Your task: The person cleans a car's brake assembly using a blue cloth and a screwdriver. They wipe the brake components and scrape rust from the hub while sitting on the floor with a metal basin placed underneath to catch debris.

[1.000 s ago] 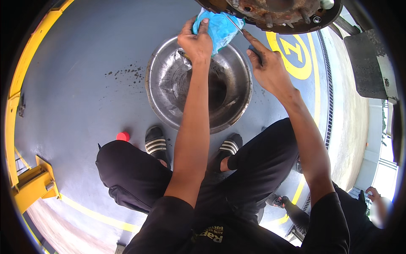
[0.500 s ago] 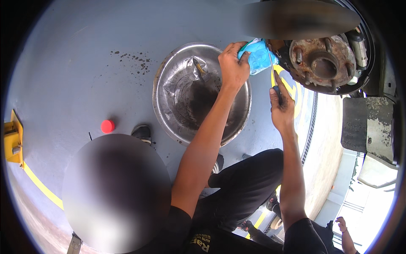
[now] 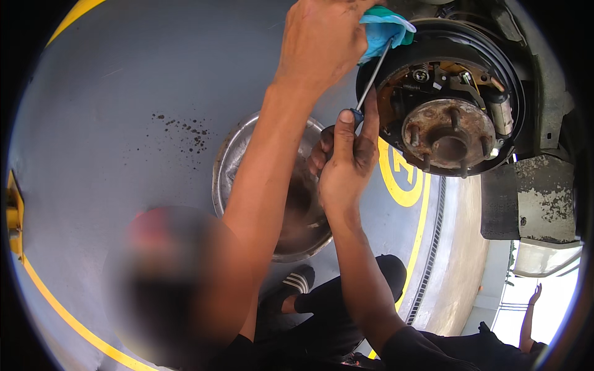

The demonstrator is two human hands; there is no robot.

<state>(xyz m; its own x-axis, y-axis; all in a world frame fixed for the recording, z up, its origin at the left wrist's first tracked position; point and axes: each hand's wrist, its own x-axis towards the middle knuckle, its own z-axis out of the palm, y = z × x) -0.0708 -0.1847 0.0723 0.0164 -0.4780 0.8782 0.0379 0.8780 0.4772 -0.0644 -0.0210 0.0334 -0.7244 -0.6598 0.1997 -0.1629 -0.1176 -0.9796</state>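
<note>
Near the top, my left hand (image 3: 322, 43) grips a soft light-blue and green packet (image 3: 383, 34), its fingers partly cut off by the upper edge. Below it, my right hand (image 3: 349, 154) is closed round a screwdriver (image 3: 374, 77) with a dark blue handle, forefinger stretched along the shank. The tip of the blade meets the packet's opening; how deep it goes I cannot tell. Right beside both hands is a drum brake assembly (image 3: 442, 80), with brake shoes, springs and a rusty studded hub (image 3: 448, 136) showing.
A round metal basin (image 3: 226, 154) with dark residue stands on the grey floor, partly behind my arms. Dark spots lie left of it. A blurred round shape (image 3: 173, 284) covers the lower left, beside a yellow metal piece (image 3: 13, 216). Another person's raised arm (image 3: 529, 315) shows lower right.
Both hands have moved up with the packet and screwdriver, the right one also leftward. The view has shifted, and the brake's springs and upper parts now show, where a blur lay before.
</note>
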